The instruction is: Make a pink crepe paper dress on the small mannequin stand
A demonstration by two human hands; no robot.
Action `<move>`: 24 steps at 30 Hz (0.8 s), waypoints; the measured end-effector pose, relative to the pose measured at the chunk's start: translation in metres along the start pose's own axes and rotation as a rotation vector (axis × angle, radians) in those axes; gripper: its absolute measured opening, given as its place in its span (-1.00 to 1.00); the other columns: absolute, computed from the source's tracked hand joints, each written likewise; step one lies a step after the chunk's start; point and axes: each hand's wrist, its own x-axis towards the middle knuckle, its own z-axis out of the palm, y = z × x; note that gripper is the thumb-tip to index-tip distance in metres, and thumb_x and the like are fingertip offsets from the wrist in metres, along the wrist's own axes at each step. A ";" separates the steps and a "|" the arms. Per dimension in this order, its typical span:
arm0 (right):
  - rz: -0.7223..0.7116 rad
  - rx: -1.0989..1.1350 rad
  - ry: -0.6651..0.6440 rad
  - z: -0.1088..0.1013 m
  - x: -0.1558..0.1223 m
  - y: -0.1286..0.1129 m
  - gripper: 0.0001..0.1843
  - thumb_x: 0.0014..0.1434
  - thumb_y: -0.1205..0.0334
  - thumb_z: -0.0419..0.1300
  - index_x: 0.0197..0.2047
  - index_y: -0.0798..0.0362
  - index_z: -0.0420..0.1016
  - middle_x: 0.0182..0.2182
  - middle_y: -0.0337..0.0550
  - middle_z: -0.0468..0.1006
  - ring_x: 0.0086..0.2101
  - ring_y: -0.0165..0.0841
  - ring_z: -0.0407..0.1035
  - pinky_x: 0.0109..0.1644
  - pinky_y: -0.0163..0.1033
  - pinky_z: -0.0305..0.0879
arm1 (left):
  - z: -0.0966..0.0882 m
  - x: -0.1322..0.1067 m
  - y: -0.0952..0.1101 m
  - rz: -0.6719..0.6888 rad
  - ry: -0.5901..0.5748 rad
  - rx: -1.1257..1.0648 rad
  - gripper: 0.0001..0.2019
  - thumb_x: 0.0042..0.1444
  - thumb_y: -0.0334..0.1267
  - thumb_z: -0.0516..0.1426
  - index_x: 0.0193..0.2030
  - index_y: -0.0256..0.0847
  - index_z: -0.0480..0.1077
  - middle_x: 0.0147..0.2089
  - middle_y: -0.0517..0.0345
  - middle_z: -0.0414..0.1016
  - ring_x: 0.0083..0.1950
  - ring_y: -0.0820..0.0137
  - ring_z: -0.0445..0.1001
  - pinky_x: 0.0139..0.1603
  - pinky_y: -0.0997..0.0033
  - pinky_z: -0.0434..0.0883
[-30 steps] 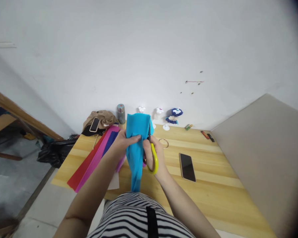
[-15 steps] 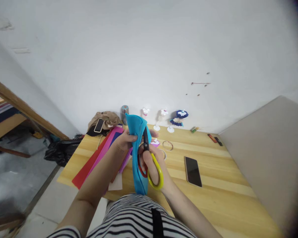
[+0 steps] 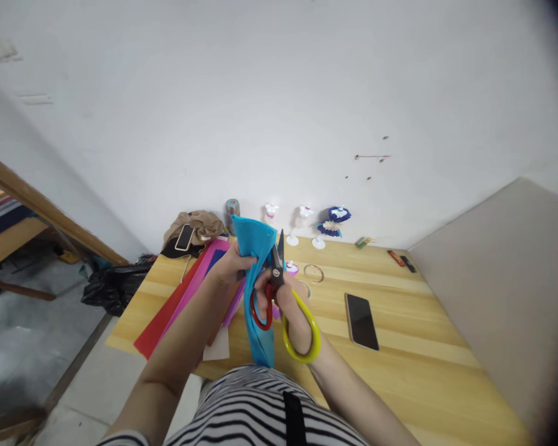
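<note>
My left hand (image 3: 232, 265) pinches a folded sheet of bright blue felt-like fabric (image 3: 253, 236) near its upper part. The sheet hangs down to the striped shirt at my waist. My right hand (image 3: 292, 306) grips scissors (image 3: 276, 272) with one red and one yellow handle, fingers through both loops. Their dark blades point away from me and stand apart, one against the fabric's right edge, the other to the right of it. Part of the left fingers is hidden behind the cloth.
On the wooden table (image 3: 413, 347) lie a phone (image 3: 361, 321), wire rings (image 3: 314, 273) and red fabric (image 3: 162, 313). Along the wall stand a flask (image 3: 232, 210), small white dress-form stands (image 3: 305, 214) and one in dark blue (image 3: 338, 215). A brown cloth (image 3: 199, 223) with another phone sits back left.
The scissors have opened, their handles spreading and the yellow loop swinging right and down. The blue fabric's top has flattened and turned slightly in my left hand.
</note>
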 end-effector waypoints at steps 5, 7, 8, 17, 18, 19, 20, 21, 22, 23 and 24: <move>0.059 0.148 0.048 0.005 0.000 -0.001 -0.42 0.30 -0.38 0.16 -0.20 0.03 0.47 -0.60 -0.31 0.39 -0.64 -0.44 0.23 -0.55 -0.30 0.14 | 0.001 -0.002 0.003 0.038 -0.030 0.022 -0.53 -0.30 0.04 0.54 -0.40 -0.24 0.54 -0.44 0.12 0.59 -0.41 0.35 0.53 -0.32 0.36 0.49; 0.094 0.212 0.063 0.008 -0.001 -0.002 -0.41 0.28 -0.40 0.17 -0.22 0.03 0.47 -0.60 -0.32 0.38 -0.64 -0.44 0.22 -0.54 -0.30 0.15 | 0.000 -0.003 0.003 0.040 -0.045 0.046 -0.53 -0.29 0.06 0.54 -0.44 -0.22 0.52 -0.44 0.12 0.58 -0.42 0.35 0.51 -0.31 0.33 0.50; 0.109 0.242 0.059 0.009 -0.001 -0.003 -0.41 0.28 -0.40 0.17 -0.22 0.03 0.47 -0.59 -0.32 0.38 -0.63 -0.44 0.22 -0.53 -0.30 0.15 | -0.001 -0.004 0.002 0.043 -0.051 0.052 -0.53 -0.30 0.08 0.54 -0.47 -0.22 0.51 -0.45 0.12 0.58 -0.43 0.35 0.50 -0.32 0.32 0.50; 0.113 0.310 0.054 0.015 -0.001 0.001 -0.41 0.26 -0.42 0.18 -0.28 0.00 0.43 -0.61 -0.34 0.35 -0.66 -0.46 0.15 -0.58 -0.31 0.09 | -0.012 -0.002 -0.010 0.057 -0.086 0.067 -0.59 -0.20 0.00 0.51 -0.43 -0.22 0.50 -0.49 0.13 0.54 -0.38 0.25 0.55 -0.33 0.27 0.49; 0.095 0.284 0.055 0.014 -0.001 0.004 -0.40 0.27 -0.43 0.16 -0.28 0.00 0.43 -0.64 -0.37 0.33 -0.70 -0.48 0.10 -0.62 -0.32 0.05 | -0.012 -0.002 -0.010 0.055 -0.100 0.065 -0.58 -0.19 0.02 0.50 -0.41 -0.22 0.50 -0.49 0.13 0.53 -0.36 0.24 0.57 -0.32 0.27 0.50; 0.078 0.251 0.053 0.013 -0.001 0.007 -0.40 0.28 -0.42 0.14 -0.28 0.01 0.43 -0.68 -0.40 0.29 -0.73 -0.50 0.05 -0.65 -0.33 -0.01 | -0.012 -0.003 -0.011 0.055 -0.114 0.062 -0.57 -0.19 0.03 0.50 -0.40 -0.23 0.49 -0.49 0.14 0.53 -0.35 0.23 0.58 -0.31 0.27 0.50; 0.067 0.217 0.052 0.012 -0.001 0.009 -0.40 0.30 -0.42 0.13 -0.28 0.01 0.42 -0.72 -0.43 0.25 -0.76 -0.52 -0.01 -0.67 -0.34 -0.07 | -0.011 -0.002 -0.011 0.055 -0.127 0.059 -0.56 -0.20 0.03 0.51 -0.39 -0.24 0.49 -0.48 0.13 0.53 -0.34 0.24 0.58 -0.30 0.28 0.50; 0.065 0.187 0.055 0.011 -0.001 0.010 -0.40 0.31 -0.41 0.12 -0.28 0.02 0.42 -0.75 -0.46 0.21 -0.78 -0.53 -0.05 -0.69 -0.35 -0.12 | -0.011 -0.002 -0.012 0.056 -0.138 0.056 -0.55 -0.21 0.02 0.51 -0.39 -0.25 0.49 -0.47 0.13 0.53 -0.35 0.26 0.58 -0.31 0.30 0.50; 0.073 0.163 0.059 0.010 -0.001 0.011 -0.39 0.32 -0.41 0.11 -0.29 0.03 0.42 -0.76 -0.47 0.19 -0.78 -0.54 -0.07 -0.69 -0.36 -0.14 | -0.010 -0.001 -0.013 0.058 -0.147 0.051 -0.54 -0.22 0.02 0.52 -0.38 -0.25 0.49 -0.46 0.12 0.54 -0.36 0.28 0.56 -0.32 0.32 0.49; 0.092 0.144 0.061 0.010 -0.001 0.009 -0.39 0.31 -0.41 0.11 -0.28 0.03 0.42 -0.76 -0.47 0.19 -0.78 -0.54 -0.07 -0.69 -0.37 -0.14 | -0.009 0.000 -0.014 0.060 -0.152 0.044 -0.53 -0.24 0.03 0.52 -0.38 -0.25 0.49 -0.45 0.11 0.54 -0.38 0.31 0.55 -0.33 0.33 0.49; 0.116 0.130 0.059 0.009 -0.002 0.007 -0.40 0.30 -0.40 0.14 -0.28 0.04 0.43 -0.76 -0.47 0.20 -0.78 -0.55 -0.04 -0.69 -0.38 -0.12 | -0.009 0.001 -0.014 0.063 -0.151 0.037 -0.51 -0.25 0.04 0.53 -0.37 -0.26 0.49 -0.44 0.11 0.55 -0.39 0.33 0.53 -0.34 0.35 0.48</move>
